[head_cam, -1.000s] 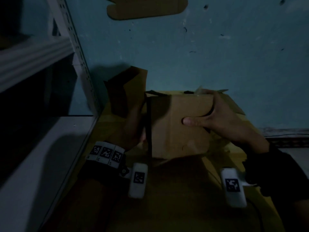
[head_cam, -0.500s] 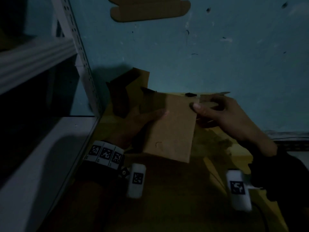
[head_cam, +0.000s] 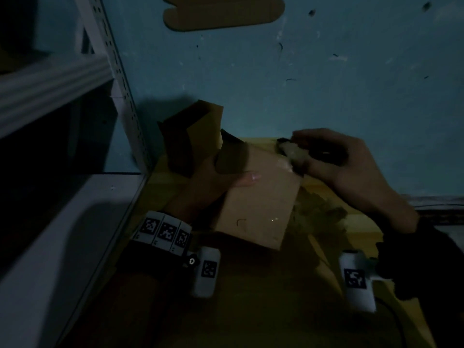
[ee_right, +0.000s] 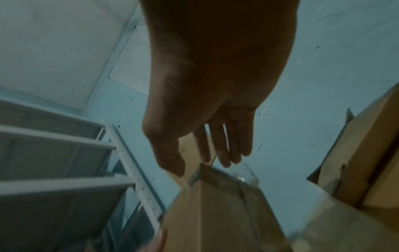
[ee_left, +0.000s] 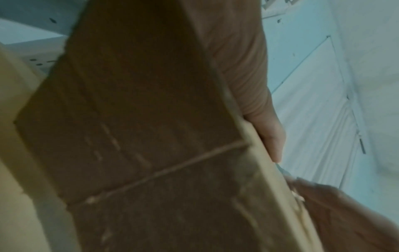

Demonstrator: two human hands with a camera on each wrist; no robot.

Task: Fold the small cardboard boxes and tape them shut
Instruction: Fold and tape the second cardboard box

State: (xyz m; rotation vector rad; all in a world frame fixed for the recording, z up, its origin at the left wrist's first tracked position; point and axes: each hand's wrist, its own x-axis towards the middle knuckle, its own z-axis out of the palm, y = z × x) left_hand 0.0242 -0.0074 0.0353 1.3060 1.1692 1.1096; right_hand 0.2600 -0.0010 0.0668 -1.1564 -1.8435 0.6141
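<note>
A small brown cardboard box [head_cam: 258, 204] is held tilted above the yellow table [head_cam: 359, 222]. My left hand [head_cam: 216, 182] grips its left side, thumb [head_cam: 248, 177] lying across the top face; the other fingers are hidden beneath. In the left wrist view the thumb [ee_left: 270, 134] lies along the edge of the box [ee_left: 140, 119]. My right hand [head_cam: 334, 159] hovers at the box's far right corner, where a shiny piece of clear tape [head_cam: 286, 162] shows. Seen from the right wrist, the fingers [ee_right: 226, 150] are straight over the end of the box [ee_right: 220, 204], beside the tape [ee_right: 244, 177].
A grey metal shelf rack [head_cam: 62, 79] fills the left side. Another open cardboard box [head_cam: 200, 131] stands behind the held one against the blue wall. A flat cardboard piece [head_cam: 223, 13] is at the top. More cardboard [ee_right: 367, 153] sits to the right.
The box has been turned and tilted. My right hand left the front face and moved to the far right corner. My left thumb now lies over the top face.
</note>
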